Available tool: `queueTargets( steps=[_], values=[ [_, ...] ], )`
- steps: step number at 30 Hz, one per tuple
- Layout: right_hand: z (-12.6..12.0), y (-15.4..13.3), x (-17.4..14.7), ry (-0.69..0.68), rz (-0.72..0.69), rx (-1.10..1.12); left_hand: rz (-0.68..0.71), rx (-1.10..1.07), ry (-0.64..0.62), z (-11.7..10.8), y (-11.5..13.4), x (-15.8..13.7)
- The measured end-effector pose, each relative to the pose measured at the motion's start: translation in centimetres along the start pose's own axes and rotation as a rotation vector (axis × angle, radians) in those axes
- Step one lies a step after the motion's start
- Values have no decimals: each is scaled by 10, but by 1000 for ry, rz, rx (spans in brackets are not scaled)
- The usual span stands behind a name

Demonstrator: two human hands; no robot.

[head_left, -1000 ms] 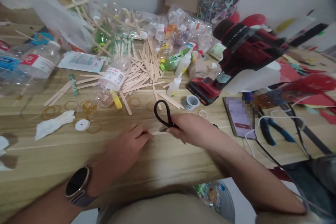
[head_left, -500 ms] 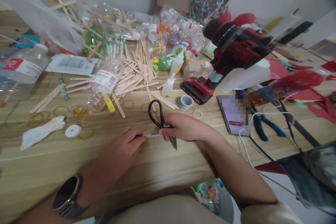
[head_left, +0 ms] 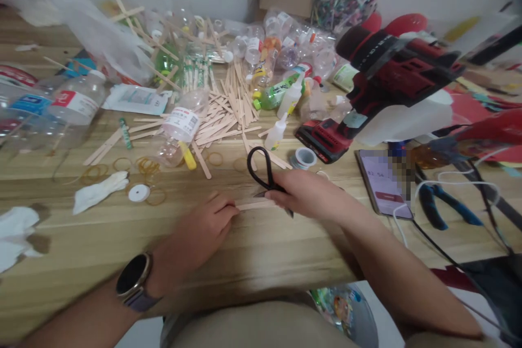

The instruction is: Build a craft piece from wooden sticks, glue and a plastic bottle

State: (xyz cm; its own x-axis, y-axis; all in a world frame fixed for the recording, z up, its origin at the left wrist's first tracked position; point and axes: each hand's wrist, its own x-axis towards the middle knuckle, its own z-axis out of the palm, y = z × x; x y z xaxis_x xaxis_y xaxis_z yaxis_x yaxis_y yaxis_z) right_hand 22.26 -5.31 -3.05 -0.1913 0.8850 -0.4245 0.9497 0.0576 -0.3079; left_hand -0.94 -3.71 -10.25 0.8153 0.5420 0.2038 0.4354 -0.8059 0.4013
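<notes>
My left hand [head_left: 206, 225], with a watch [head_left: 134, 274] on its wrist, is closed on one end of a flat wooden craft stick [head_left: 255, 205] low over the table. The stick runs rightward to my right hand [head_left: 312, 196], where its far end is hidden. That right hand is wrapped around black-handled scissors [head_left: 269, 173]; one handle loop stands up above the fingers. A dark metal point shows left of the fingers and another below them. Whether the scissors touch the stick, I cannot tell. Just beyond lies a grey spool [head_left: 304, 157].
Loose craft sticks [head_left: 220, 119] and plastic bottles [head_left: 181, 125] fill the back. A cordless drill [head_left: 391, 68] stands at right, near a phone [head_left: 383, 185] with cables and pliers [head_left: 432, 206]. Rubber bands [head_left: 149, 166], a white glove [head_left: 100, 191] and glue bottles [head_left: 276, 133] lie around.
The view has swung left, so everything sits further right in the picture. More of the stick shows between my hands, which are a little further apart. Both grips stay the same.
</notes>
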Motion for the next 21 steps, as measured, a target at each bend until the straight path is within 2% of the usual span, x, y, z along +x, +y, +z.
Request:
queueTargets(
  steps=[8, 11, 16, 21],
  values=[
    [0, -27, 2, -19, 39, -363, 19, 7, -13, -6, 2, 1],
    [1, -32, 2, -6, 57, -412, 19, 18, -32, -8, 3, 1],
    [1, -37, -1, -10, 17, -437, -6, 32, -73, -12, 5, 0],
    [5, -37, 0, 42, -9, -464, -11, 8, -80, -11, 4, 0]
  ],
)
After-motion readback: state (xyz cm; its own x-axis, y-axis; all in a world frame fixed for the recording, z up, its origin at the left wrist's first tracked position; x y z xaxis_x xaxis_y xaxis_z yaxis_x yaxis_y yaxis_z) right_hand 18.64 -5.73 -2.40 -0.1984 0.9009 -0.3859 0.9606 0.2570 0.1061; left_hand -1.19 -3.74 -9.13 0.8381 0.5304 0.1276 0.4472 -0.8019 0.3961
